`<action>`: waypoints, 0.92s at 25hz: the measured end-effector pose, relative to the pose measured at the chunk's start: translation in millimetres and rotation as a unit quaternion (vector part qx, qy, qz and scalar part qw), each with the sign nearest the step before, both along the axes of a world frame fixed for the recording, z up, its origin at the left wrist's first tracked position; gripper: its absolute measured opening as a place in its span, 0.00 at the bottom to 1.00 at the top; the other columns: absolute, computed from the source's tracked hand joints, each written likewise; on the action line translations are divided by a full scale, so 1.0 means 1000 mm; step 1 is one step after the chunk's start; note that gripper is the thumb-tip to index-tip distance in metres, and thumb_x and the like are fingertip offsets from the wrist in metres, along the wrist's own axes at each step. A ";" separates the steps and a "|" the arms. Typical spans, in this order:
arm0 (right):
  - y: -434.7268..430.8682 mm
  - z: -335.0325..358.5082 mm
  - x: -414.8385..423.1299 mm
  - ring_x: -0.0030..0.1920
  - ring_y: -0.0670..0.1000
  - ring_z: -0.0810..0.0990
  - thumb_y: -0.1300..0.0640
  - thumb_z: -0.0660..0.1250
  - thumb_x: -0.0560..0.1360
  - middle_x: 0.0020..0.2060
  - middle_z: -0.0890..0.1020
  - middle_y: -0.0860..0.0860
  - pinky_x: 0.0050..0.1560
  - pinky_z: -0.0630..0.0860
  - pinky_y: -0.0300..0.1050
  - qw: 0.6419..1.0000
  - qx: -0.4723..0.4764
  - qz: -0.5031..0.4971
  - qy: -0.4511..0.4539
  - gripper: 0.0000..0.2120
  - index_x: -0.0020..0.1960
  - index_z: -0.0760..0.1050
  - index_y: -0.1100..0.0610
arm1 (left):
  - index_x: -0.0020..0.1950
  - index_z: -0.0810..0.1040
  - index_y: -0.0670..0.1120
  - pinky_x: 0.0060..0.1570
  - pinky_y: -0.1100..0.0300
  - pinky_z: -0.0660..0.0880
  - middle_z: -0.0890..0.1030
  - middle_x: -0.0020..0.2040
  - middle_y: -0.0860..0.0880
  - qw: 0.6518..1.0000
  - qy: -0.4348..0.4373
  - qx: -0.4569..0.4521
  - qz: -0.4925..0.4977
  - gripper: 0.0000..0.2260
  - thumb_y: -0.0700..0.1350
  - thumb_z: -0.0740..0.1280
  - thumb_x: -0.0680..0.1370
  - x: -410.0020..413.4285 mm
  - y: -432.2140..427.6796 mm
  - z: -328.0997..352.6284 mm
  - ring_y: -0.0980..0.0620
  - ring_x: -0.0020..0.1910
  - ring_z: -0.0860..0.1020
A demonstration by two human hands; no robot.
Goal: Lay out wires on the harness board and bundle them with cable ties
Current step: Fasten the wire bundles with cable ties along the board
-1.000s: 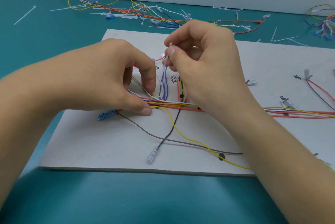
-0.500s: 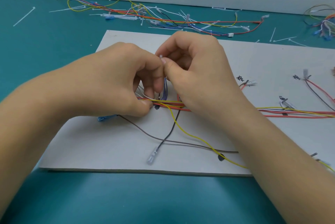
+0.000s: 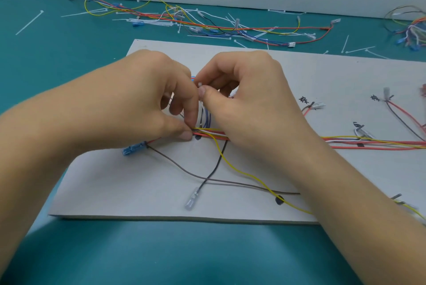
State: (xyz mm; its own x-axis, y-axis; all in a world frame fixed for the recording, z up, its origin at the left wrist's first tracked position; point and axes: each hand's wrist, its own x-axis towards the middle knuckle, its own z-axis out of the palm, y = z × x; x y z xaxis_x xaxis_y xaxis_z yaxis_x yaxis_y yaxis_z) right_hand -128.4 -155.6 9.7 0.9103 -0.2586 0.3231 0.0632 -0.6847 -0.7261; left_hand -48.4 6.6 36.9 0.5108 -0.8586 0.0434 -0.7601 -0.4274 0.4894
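Where the teal table [image 3: 57, 65] meets the pale wall, a tangle of loose wires [image 3: 207, 26] lies with spare ties [image 3: 28, 22] scattered around it, and a second heap of wires [image 3: 412, 28] sits at the right edge. Nearer the person, the harness board [image 3: 115, 188] lies flat on the table. The wire bundle [image 3: 368, 143] of red, yellow and white strands runs along the board from the right toward its middle, where both hands cover it. From under the hands a yellow wire [image 3: 239, 170], a brown wire [image 3: 184, 169] and a black wire [image 3: 216, 164] stray over the near part of the board, crossing one another. The black wire ends in a clear terminal [image 3: 190, 201], and a blue connector [image 3: 133, 147] lies just left of the left thumb. The right forearm crosses the board's near right corner and hides the wires there.

The left hand [image 3: 129, 104] is knuckles up, its thumb and forefinger curled down to pinch the bundle's left end. The right hand [image 3: 249, 100] arches just beside it, thumb and forefinger pinching the white cable tie [image 3: 200, 85], which stands upright above the bundle between the two hands. Its other fingers curl under the palm. How the tie passes round the wires is hidden by the fingers.
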 end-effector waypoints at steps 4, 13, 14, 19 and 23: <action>0.000 -0.001 0.000 0.36 0.44 0.79 0.62 0.70 0.72 0.34 0.84 0.45 0.39 0.74 0.38 1.000 -0.004 0.002 0.010 0.07 0.44 0.85 0.53 | 0.32 0.81 0.55 0.30 0.72 0.70 0.77 0.28 0.67 1.000 -0.016 0.017 0.019 0.09 0.46 0.80 0.64 -0.011 -0.001 0.005 0.64 0.29 0.74; 0.005 -0.006 -0.003 0.34 0.42 0.76 0.63 0.70 0.73 0.34 0.83 0.44 0.39 0.71 0.33 0.999 -0.034 0.010 0.008 0.07 0.45 0.84 0.54 | 0.30 0.80 0.57 0.26 0.68 0.65 0.77 0.31 0.72 0.995 -0.061 0.055 0.062 0.08 0.49 0.78 0.62 -0.020 0.001 0.013 0.69 0.33 0.77; 0.005 -0.006 -0.002 0.34 0.42 0.76 0.63 0.70 0.73 0.34 0.83 0.44 0.39 0.70 0.32 0.999 -0.034 0.008 0.008 0.07 0.45 0.84 0.54 | 0.30 0.80 0.57 0.26 0.69 0.65 0.78 0.32 0.71 0.995 -0.061 0.057 0.061 0.07 0.49 0.77 0.62 -0.021 0.001 0.015 0.69 0.33 0.77; 0.004 -0.006 -0.002 0.34 0.41 0.76 0.63 0.70 0.73 0.33 0.82 0.44 0.38 0.70 0.32 0.999 -0.033 0.005 0.011 0.07 0.45 0.84 0.53 | 0.30 0.83 0.59 0.28 0.65 0.62 0.77 0.28 0.68 0.992 -0.057 0.083 0.072 0.09 0.63 0.72 0.61 -0.025 0.002 0.014 0.69 0.33 0.76; 0.004 -0.006 -0.002 0.34 0.42 0.76 0.62 0.70 0.73 0.33 0.82 0.44 0.37 0.69 0.31 0.999 -0.036 0.004 0.011 0.07 0.45 0.84 0.53 | 0.32 0.84 0.64 0.29 0.64 0.65 0.79 0.27 0.66 0.989 -0.032 0.101 0.107 0.11 0.68 0.71 0.56 -0.026 -0.001 0.010 0.70 0.35 0.76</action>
State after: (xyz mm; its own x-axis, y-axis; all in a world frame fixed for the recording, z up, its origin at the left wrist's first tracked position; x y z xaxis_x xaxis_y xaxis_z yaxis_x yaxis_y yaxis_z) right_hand -130.7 -151.1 3.9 0.9196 -0.2275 0.3203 0.0537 -0.7349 -0.6761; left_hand -74.9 6.0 46.6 0.6833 -0.7258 -0.0798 -0.6686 -0.6659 0.3311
